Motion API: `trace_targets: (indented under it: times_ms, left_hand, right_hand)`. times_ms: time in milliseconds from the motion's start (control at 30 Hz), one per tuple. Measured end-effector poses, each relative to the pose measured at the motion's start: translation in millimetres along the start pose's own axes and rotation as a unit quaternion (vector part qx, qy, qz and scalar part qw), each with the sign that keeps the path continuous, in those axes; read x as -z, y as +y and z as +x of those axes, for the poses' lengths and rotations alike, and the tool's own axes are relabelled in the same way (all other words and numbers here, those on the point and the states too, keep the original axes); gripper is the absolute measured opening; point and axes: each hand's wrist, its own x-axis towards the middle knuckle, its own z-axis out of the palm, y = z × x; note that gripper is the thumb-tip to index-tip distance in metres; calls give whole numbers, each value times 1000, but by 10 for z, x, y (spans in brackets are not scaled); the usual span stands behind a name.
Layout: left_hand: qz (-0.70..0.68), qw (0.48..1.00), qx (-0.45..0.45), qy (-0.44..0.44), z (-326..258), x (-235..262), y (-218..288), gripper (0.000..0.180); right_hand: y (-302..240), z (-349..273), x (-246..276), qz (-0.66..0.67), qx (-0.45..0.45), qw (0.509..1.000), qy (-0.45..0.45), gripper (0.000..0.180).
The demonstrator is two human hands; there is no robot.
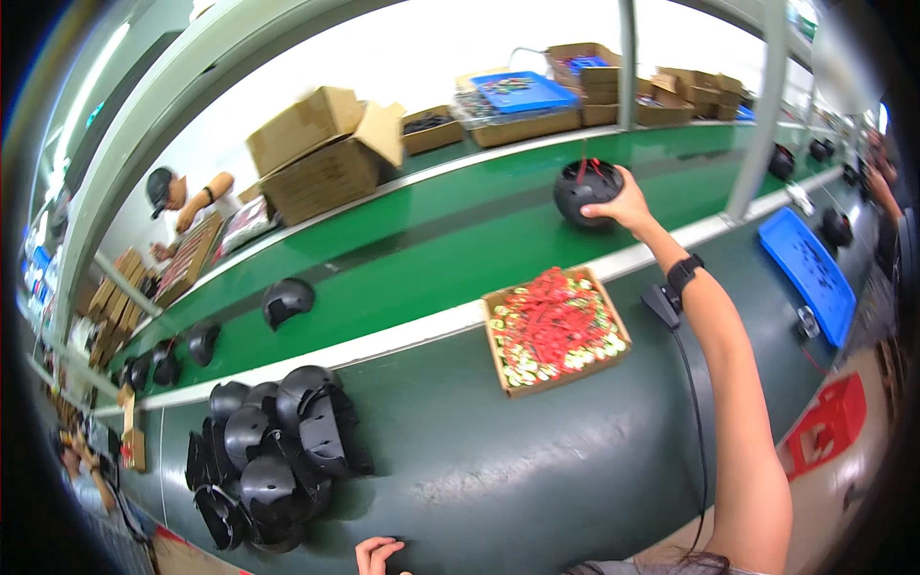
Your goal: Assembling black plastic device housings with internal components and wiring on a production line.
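My right hand (pixel 621 203) reaches out over the green belt, its fingers wrapped round a black plastic dome-shaped shell (pixel 575 196) with red wires at its top. My left hand (pixel 377 556) is only partly in view at the lower edge. Its fingers are curled, and a small dark bit shows at their tips; what they hold is hidden. Between me and the belt sits an open cardboard box (pixel 511 381) with red wires and small pale-green parts (pixel 554 326) heaped in it. Several black dome shells (pixel 268 484) are piled on the dark green worktop to the left.
More black shells (pixel 288 301) lie along the green conveyor belt (pixel 431 254). A metal post (pixel 757 144) rises at its near edge. On the right are a black device with a cable (pixel 661 305) and a blue tray (pixel 815 278). A person (pixel 187 206) works across the belt, near cardboard boxes (pixel 321 182).
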Motion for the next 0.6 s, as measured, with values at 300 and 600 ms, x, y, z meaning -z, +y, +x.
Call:
trace_targets:
  times_ms: [300, 600]
  left_hand:
    - [-25, 998, 54, 17, 80, 25, -8, 50]
    - [-146, 980, 80, 109, -33, -71, -300, 31]
  right_hand:
    - [225, 103, -315, 7, 3, 1000, -21, 121]
    - [-1976, -616, -151, -164, 224, 948, -153, 69]
